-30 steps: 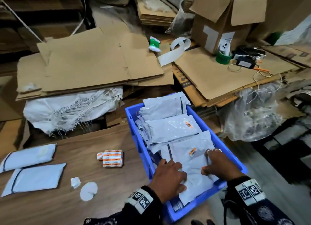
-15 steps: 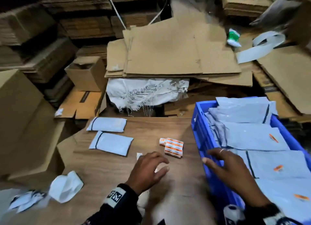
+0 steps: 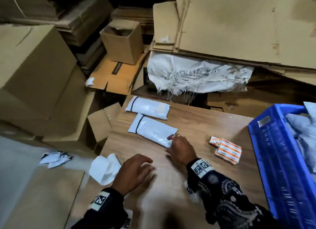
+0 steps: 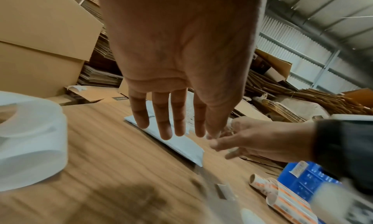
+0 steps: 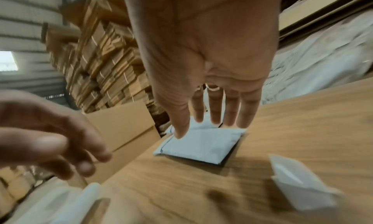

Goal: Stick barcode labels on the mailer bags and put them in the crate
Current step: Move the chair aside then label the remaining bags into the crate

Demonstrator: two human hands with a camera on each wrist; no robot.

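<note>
My right hand (image 3: pixel 181 149), off the blue crate (image 3: pixel 273 160), now touches the nearer mailer bag (image 3: pixel 152 131) at twelve o'clock with straight fingers; my left hand (image 3: pixel 133 174) hovers loose and empty.

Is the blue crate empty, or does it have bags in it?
Not empty. The blue crate has pale mailer bags piled inside, reaching up past its rim in the head view.

Wood-grain table (image 3: pixel 196 126); matt plastic mailer bag (image 3: pixel 150 129); ribbed blue plastic crate (image 3: pixel 277 153); brown corrugated cardboard (image 3: pixel 239 26)

Wood-grain worktop (image 3: pixel 196 126); flattened cardboard stacks (image 3: pixel 239 26) at 12 o'clock, a corrugated metal wall (image 4: pixel 298 40) behind (dim light).
</note>
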